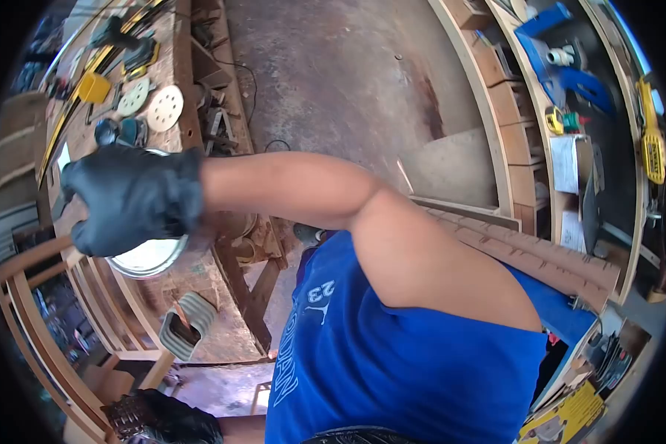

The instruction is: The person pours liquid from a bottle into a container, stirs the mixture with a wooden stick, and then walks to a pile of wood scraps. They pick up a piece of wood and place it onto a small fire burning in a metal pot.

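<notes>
Closest to us, a blue shirt (407, 362) is filling the lower middle of the frame, and a bare right arm (296, 185) is stretching from it toward the left. At its end, the right hand (129, 196), in a black glove, is hovering or resting over a round metal-rimmed container (149, 260); we are seeing its fingers curling, but we cannot tell whether they are gripping anything. That container is sitting on the wooden workbench (233, 329) at centre left, partly hidden by the glove. Just below it, a grey ridged tub (192, 314) is standing with a brown stick (181, 314) leaning inside. At the lower left, the gloved left hand (166, 418) is showing a shiny, dark surface; we cannot tell whether it is holding something. Toward the upper left, we are finding two sanding discs (165, 108) lying near a cordless drill (139, 59).
</notes>
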Action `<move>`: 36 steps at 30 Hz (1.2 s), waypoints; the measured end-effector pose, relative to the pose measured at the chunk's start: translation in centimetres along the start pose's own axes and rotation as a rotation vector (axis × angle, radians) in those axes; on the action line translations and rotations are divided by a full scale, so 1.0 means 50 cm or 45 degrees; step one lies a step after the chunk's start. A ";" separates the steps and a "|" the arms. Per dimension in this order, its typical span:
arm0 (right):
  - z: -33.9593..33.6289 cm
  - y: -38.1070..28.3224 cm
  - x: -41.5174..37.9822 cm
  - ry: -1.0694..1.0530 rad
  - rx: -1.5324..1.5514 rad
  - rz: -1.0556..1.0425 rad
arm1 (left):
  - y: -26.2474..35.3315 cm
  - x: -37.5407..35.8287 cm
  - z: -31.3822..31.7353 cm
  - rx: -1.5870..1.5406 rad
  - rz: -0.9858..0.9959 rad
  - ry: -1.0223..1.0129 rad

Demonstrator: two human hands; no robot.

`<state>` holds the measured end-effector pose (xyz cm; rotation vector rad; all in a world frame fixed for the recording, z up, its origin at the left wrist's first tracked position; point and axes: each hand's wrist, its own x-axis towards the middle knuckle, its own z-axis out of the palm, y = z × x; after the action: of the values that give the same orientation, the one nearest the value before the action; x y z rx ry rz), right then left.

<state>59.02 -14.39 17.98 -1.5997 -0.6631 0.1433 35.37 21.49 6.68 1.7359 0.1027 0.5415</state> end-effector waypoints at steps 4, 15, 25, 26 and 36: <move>-0.150 0.020 -0.160 0.263 0.095 0.077 | 0.026 0.056 0.056 0.151 0.159 -0.037; -0.585 0.716 -0.658 0.540 -0.605 1.268 | 0.114 0.063 0.500 0.809 0.432 0.129; -0.872 1.572 -1.144 1.156 -0.190 1.810 | -0.107 0.044 1.147 0.759 -0.518 0.303; -0.886 1.559 -1.138 1.249 -0.032 1.855 | -0.152 0.036 1.155 0.696 -0.359 0.221; -0.862 1.547 -1.148 0.685 -0.359 1.973 | -0.251 0.029 1.304 0.560 -0.321 0.004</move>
<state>57.22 -79.82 -64.78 -1.9719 1.1124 0.7233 66.06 -33.74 -13.72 2.1088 0.4653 0.3505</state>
